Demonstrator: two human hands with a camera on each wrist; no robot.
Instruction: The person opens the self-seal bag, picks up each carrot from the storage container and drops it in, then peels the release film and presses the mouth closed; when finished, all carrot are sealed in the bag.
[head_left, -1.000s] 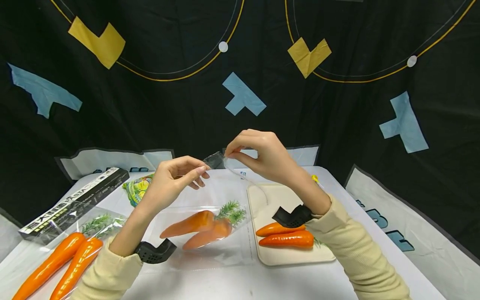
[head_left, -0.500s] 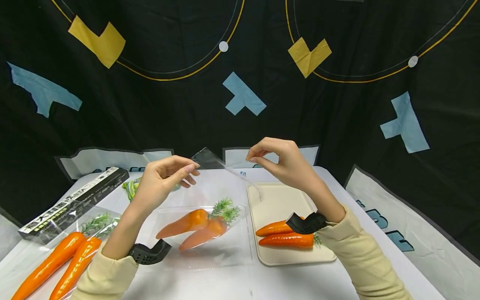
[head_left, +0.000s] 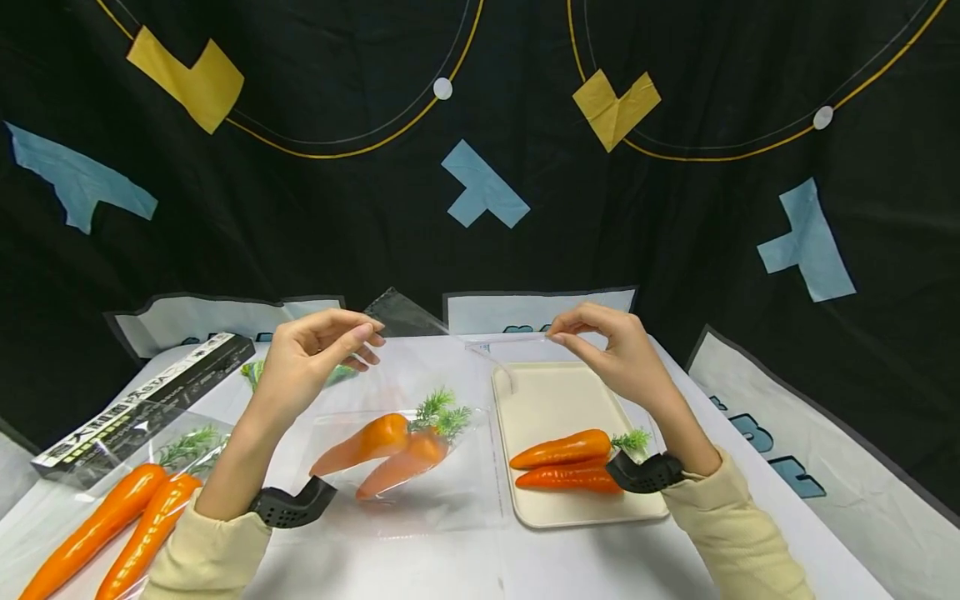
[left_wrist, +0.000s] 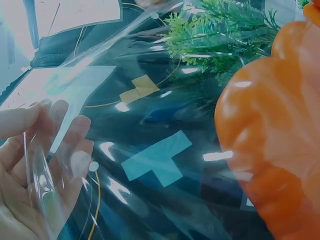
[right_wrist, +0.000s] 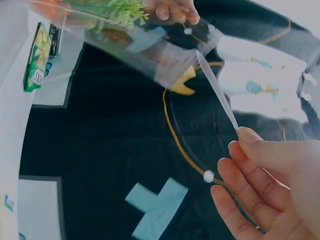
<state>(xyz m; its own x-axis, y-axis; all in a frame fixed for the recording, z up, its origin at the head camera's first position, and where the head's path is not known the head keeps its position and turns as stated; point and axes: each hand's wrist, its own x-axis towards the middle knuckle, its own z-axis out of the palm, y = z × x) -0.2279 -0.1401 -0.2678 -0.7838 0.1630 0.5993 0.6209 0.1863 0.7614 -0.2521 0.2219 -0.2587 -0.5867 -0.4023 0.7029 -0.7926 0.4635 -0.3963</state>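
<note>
My left hand (head_left: 315,354) pinches the top edge of a clear plastic bag (head_left: 408,317) between thumb and fingers. Inside hang two orange carrots (head_left: 367,446) with green tops, seen close up through the film in the left wrist view. Out to the right, my right hand (head_left: 611,354) pinches the end of a thin clear strip (right_wrist: 217,90). That strip stretches from the bag's upper corner to the right thumb and index finger. The other right fingers (right_wrist: 230,205) are loosely bent below it.
A cream tray (head_left: 555,383) with two carrots (head_left: 562,450) lies under the right arm. Another bag with two carrots (head_left: 112,525) is at front left. Behind it stands a long black and white box (head_left: 142,400). A green packet (right_wrist: 37,60) lies partly behind the left hand.
My right hand has moved right and down, drawing the strip out longer from the bag. My left hand, with the bag, has shifted slightly left.
</note>
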